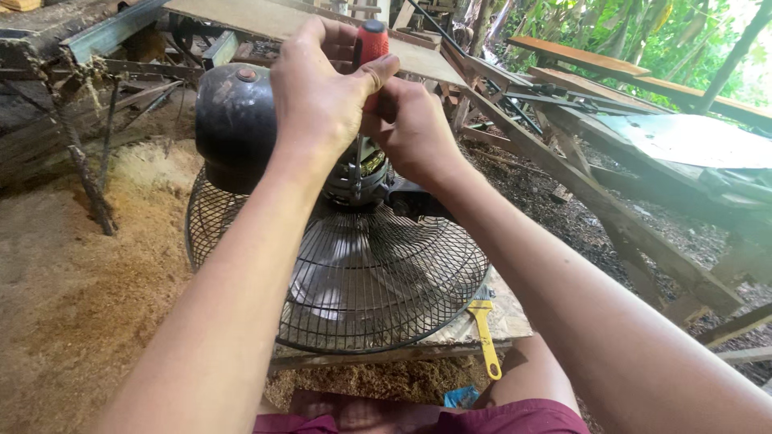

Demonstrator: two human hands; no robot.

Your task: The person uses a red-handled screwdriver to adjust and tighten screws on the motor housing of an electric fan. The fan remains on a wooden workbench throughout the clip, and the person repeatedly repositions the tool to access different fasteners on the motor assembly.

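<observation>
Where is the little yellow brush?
In the head view, the yellow-handled brush lies low and right of centre, on the wooden board, right beside the black fan grille and below the right hand.

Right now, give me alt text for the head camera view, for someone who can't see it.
Both hands grip a red-handled screwdriver, left hand over right hand, its shaft pointing down into the motor housing of a black wire-caged fan lying on a board. A yellow-handled brush lies beside the cage; sawdust covers the ground.
</observation>
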